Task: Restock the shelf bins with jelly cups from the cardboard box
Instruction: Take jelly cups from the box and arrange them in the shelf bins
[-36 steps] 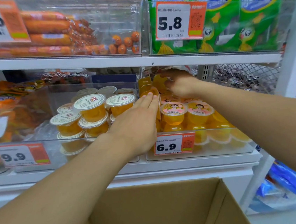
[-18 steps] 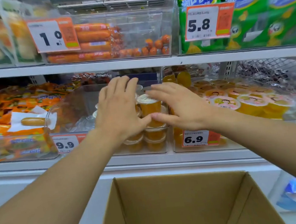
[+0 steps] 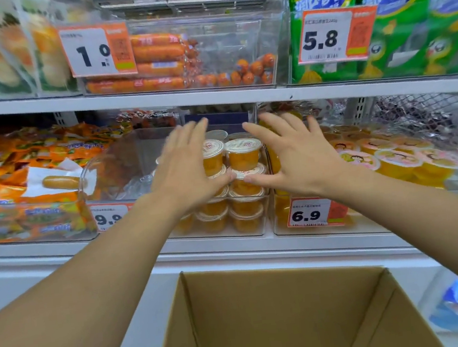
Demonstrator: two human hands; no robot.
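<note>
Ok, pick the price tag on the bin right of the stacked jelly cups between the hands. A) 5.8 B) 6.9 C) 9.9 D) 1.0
B: the tag reading 6.9 hangs on the front of the clear bin just right of the stacked jelly cups, below the right hand.

Both hands reached into the clear shelf bin [image 3: 125, 167] of stacked orange jelly cups [image 3: 244, 154]. The left hand [image 3: 190, 169] and right hand [image 3: 297, 157] were spread flat, thumbs touching cups in the stack between them. At six o'clock stood an open cardboard box [image 3: 278, 303]; at three o'clock, a bin tagged 6.9 [image 3: 315, 212] held cartoon-lidded cups [image 3: 396, 158].
</note>
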